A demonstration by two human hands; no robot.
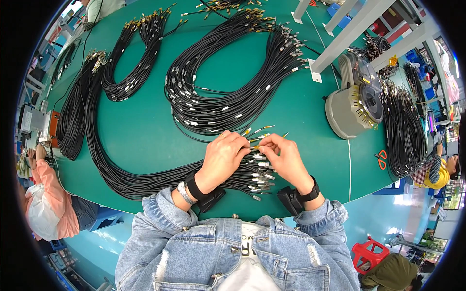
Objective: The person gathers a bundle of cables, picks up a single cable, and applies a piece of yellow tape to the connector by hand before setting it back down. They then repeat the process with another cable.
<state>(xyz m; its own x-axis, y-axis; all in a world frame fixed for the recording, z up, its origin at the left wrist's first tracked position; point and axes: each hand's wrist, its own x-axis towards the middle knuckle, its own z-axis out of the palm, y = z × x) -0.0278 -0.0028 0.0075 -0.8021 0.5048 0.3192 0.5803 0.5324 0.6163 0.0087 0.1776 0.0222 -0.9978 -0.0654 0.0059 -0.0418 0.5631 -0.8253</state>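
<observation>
My left hand [225, 156] and my right hand [282, 154] meet over the near middle of the green table. Between their pinched fingertips is the gold-coloured end of a black cable [256, 147]. The left fingers grip the cable just behind that end, and the right thumb and forefinger close on the end itself. Below my hands, a bundle of black cables [141, 180] curves in from the left, its connector ends and white labels fanned out. A few yellow-tipped ends [262, 129] stick out beyond my fingers. Exactly what my fingertips do to the end is too small to tell.
Large looped cable bundles [194, 104] lie farther back on the green table [141, 140]. A grey round machine [352, 99] stands right, beside white metal posts [335, 46]. Orange-handled scissors [382, 159] lie near more cables [403, 126]. A person in pink [51, 203] works at far left.
</observation>
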